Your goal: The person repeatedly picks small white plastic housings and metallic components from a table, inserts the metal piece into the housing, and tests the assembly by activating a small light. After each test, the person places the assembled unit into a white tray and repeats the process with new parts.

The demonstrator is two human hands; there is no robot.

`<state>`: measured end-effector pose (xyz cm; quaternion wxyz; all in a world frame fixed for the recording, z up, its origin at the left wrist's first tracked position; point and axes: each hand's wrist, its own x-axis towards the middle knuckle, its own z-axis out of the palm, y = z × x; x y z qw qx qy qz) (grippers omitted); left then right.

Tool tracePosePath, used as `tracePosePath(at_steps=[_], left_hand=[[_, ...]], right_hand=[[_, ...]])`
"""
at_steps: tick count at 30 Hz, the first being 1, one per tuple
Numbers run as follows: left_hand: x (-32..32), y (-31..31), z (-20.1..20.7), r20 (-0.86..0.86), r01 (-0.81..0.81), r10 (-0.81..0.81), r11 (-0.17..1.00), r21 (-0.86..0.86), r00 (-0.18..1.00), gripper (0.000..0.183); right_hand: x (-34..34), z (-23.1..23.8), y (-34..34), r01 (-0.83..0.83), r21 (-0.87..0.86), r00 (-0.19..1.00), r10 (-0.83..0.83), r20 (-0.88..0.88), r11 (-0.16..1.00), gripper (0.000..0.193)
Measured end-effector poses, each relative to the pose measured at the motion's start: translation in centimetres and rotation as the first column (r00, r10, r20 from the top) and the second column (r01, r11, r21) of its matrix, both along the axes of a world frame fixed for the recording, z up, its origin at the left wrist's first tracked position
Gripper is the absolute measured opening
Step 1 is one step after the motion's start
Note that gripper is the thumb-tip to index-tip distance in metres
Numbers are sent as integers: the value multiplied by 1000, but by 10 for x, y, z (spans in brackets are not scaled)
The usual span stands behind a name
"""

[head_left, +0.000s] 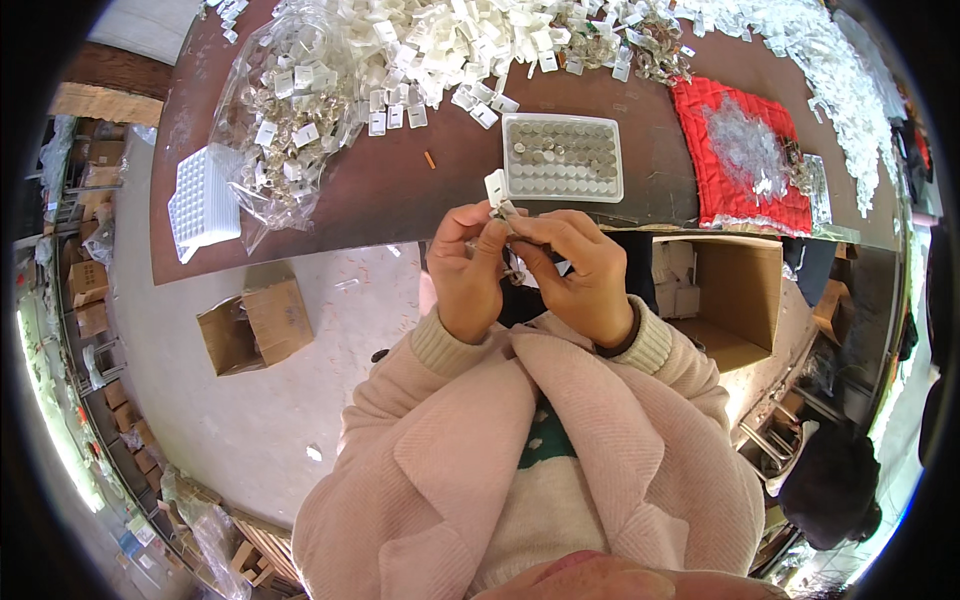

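Above the near table edge, my left hand (470, 270) pinches a small white card (496, 187) that stands up from the fingertips. My right hand (578, 268) is closed, its thumb and forefinger meeting the left fingertips at the card's lower end. What the right fingers grip is too small to make out. A bit of thin metallic stuff (515, 268) hangs between the hands. Just beyond them lies a clear plastic tray (612, 190) with rows of round cells, several holding small shiny pieces.
Loose white cards (440, 45) are heaped along the far side. A clear bag (235, 130) of carded pieces and a stack of white trays (203, 205) sit at left. A red cloth (690, 120) bears clear plastic bits at right. Cardboard boxes (285, 320) (745, 300) stand below the table.
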<state>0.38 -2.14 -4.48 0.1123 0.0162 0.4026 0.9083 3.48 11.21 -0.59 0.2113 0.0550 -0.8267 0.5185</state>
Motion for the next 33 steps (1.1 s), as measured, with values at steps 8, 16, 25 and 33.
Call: tracePosePath(at_steps=[8,16,25,33], left_hand=[[-24,-15,-8,143,83,-90,995,52,986,15],[-33,-22,-11,159,108,-129,985,135,979,22],[-31,-19,-3,146,148,-173,975,167,974,22],[-22,-15,7,202,127,-129,992,22,971,21]], right_hand=[[-48,-11,21,225,269,973,-230,-15,936,22],[-61,-26,18,206,526,964,-264,37,825,15],[-48,-1,10,46,228,997,-31,-67,973,18],[-29,14,4,-40,236,999,47,-23,971,25]])
